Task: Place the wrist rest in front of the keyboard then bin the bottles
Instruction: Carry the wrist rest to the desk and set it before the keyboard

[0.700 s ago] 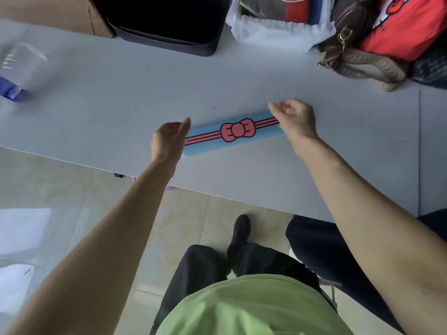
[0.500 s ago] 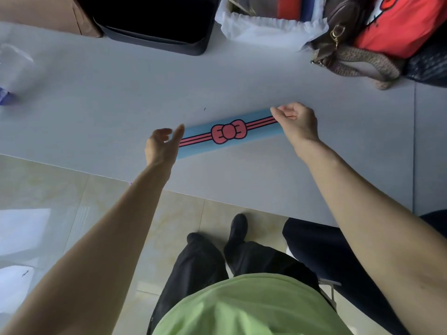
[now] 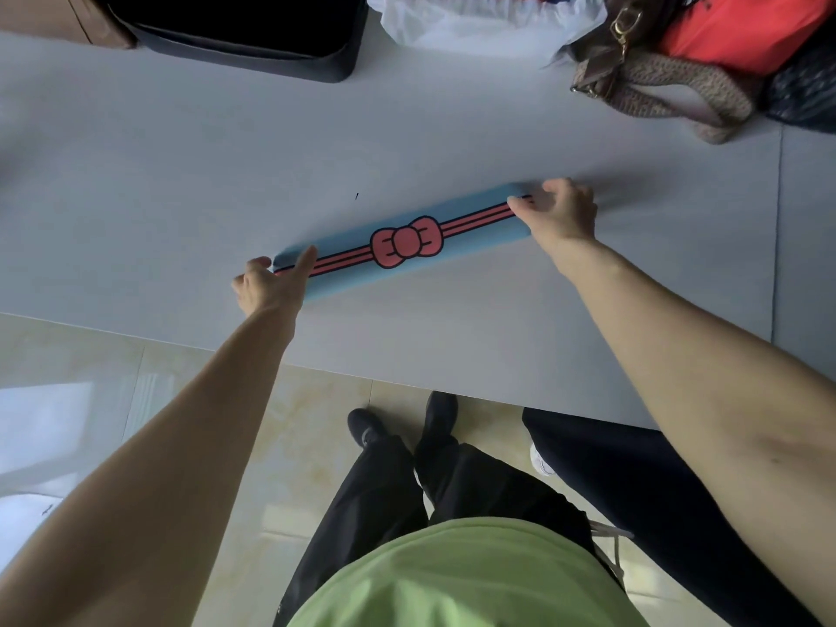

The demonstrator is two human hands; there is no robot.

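A long blue wrist rest (image 3: pixel 362 248) with a red bow and red stripes lies slanted on the grey table (image 3: pixel 181 174), its right end farther from me. My left hand (image 3: pixel 271 287) holds its near left end, thumb on top. At the far right end my right hand (image 3: pixel 558 210) grips it with curled fingers. No keyboard and no bottle show in this view.
A black bin (image 3: pixel 253 33) stands at the table's far edge, left of a white-lined container (image 3: pixel 475 20). A brown handbag (image 3: pixel 656 83) and a red bag (image 3: pixel 742 29) sit at the far right. The table's near edge runs just below my hands.
The view has shifted right, so the clear bottle at the far left has left the frame. Both hands have closed more firmly on the ends of the wrist rest.
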